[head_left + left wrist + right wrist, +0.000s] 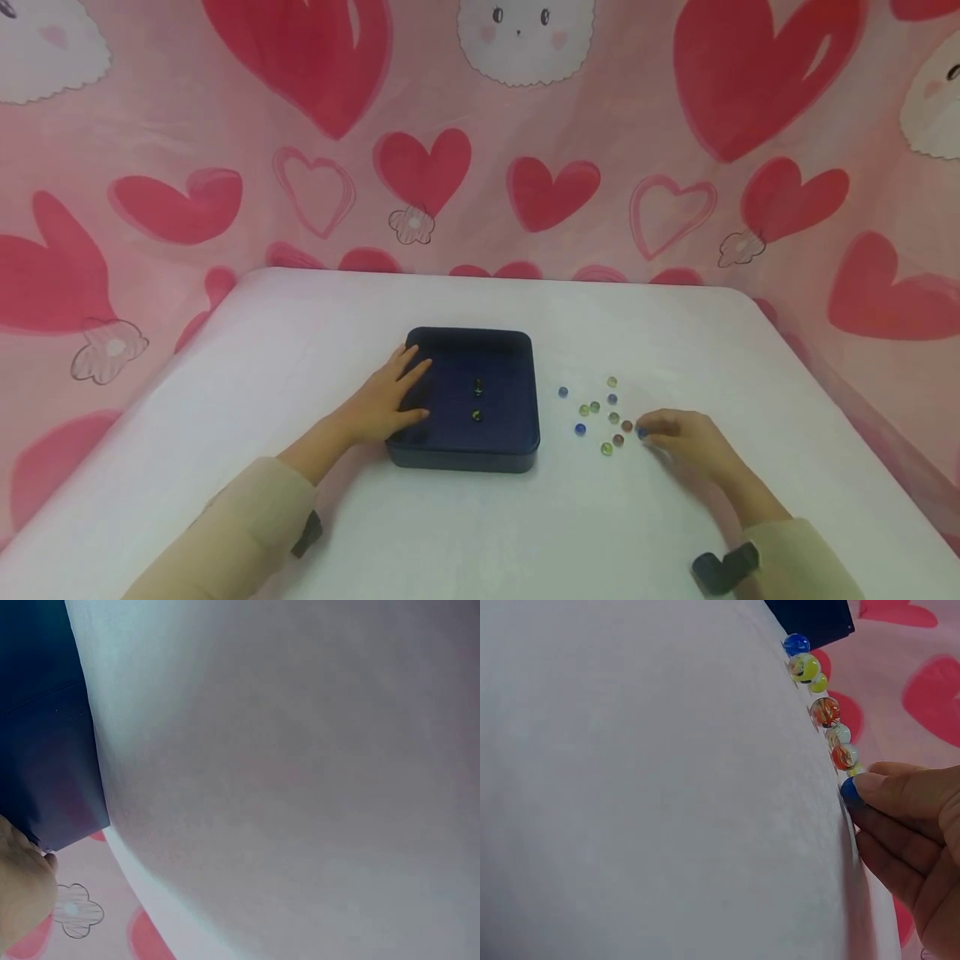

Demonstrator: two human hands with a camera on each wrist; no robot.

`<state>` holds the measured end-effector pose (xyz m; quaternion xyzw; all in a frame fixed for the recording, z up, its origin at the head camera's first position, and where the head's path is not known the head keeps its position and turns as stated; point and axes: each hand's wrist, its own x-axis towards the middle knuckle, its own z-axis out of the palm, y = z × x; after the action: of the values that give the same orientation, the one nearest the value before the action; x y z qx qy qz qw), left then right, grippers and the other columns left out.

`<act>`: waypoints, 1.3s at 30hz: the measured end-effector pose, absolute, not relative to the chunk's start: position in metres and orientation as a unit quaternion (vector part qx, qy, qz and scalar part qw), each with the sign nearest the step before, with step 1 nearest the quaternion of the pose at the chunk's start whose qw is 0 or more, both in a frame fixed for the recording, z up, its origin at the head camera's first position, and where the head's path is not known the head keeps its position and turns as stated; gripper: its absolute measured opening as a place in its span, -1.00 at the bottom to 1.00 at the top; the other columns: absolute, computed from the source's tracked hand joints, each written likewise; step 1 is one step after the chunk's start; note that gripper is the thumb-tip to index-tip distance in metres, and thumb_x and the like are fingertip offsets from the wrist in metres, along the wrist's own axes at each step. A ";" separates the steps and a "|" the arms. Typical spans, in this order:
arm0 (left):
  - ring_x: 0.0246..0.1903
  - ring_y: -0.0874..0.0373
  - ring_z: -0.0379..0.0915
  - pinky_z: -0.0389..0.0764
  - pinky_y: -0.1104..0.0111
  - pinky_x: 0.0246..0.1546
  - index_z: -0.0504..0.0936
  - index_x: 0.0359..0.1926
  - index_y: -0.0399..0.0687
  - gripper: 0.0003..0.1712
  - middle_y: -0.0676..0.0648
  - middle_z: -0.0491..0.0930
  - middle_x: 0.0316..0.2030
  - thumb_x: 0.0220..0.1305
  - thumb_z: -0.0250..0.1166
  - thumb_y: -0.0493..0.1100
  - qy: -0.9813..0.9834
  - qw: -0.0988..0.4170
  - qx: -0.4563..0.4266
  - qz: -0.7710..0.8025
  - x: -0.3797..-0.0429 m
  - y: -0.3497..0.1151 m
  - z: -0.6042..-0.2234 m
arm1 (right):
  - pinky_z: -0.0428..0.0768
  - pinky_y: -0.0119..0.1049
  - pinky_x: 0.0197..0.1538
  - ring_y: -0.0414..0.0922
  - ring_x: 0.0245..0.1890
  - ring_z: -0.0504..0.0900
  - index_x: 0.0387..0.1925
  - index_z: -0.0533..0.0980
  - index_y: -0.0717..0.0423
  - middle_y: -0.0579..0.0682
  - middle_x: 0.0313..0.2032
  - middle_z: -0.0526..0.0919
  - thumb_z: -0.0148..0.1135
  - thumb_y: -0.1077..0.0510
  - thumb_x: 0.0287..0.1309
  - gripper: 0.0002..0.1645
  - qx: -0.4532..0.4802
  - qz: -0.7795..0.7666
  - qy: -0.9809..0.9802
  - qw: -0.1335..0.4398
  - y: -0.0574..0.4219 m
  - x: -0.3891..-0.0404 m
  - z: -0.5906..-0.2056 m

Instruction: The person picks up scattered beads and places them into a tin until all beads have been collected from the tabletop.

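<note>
My right hand [688, 440] pinches a blue marble [850, 791] between thumb and fingertips, low at the tabletop. Just left of it lie several loose glass marbles: two reddish-brown ones, some blue, some yellow-green, among them a dark blue marble [581, 430] and a yellowish marble [607, 449]. My left hand [382, 400] rests with spread fingers over the left rim of a dark blue square tray [465, 461]. Inside the tray are a few dark, yellow-flecked marbles, one of them a marble [477, 416] near the middle. In the left wrist view only part of that hand shows.
A white table [525, 533] extends around the tray. Behind and beside it hangs a pink cloth [480, 192] printed with hearts. Black wrist cameras are strapped at both sleeves, the right camera [725, 569] close over the table.
</note>
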<state>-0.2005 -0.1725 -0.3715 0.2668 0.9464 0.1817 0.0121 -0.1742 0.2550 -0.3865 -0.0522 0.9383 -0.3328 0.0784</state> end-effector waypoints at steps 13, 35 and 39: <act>0.26 -0.07 -0.44 -0.10 0.01 0.14 0.02 0.29 -0.13 -0.18 -0.19 -0.23 0.30 0.10 0.14 0.06 0.946 0.014 0.267 0.183 -0.200 -0.173 -0.370 | 0.32 0.01 -0.03 0.12 -0.05 0.41 -0.26 0.56 0.11 0.10 -0.18 0.57 0.19 0.27 -0.05 -0.77 -0.047 -0.326 0.943 0.051 0.256 -0.177 -0.392; 0.25 -0.11 -0.41 -0.06 -0.01 0.13 0.04 0.28 -0.15 -0.19 -0.21 -0.20 0.29 0.09 0.16 0.03 0.946 0.005 0.268 0.183 -0.200 -0.172 -0.370 | 0.49 -0.31 -0.29 -0.12 -0.40 0.52 -0.20 0.55 0.13 0.01 -0.22 0.58 0.15 0.18 0.03 -0.75 -0.116 -0.387 0.914 0.025 0.213 -0.179 -0.363; 0.25 -0.10 -0.41 -0.06 0.01 0.13 0.05 0.28 -0.14 -0.19 -0.21 -0.20 0.29 0.09 0.16 0.05 0.946 0.005 0.268 0.184 -0.200 -0.172 -0.369 | 0.49 -0.31 -0.40 -0.09 -0.42 0.49 -0.20 0.55 0.13 0.01 -0.23 0.58 0.15 0.16 0.04 -0.74 -0.136 -0.399 0.906 0.023 0.200 -0.182 -0.358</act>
<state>-0.1997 -0.1718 -0.3691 0.2677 0.9458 0.1836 0.0049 -0.1821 0.2004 -0.3576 -0.1362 0.9065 -0.3991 0.0230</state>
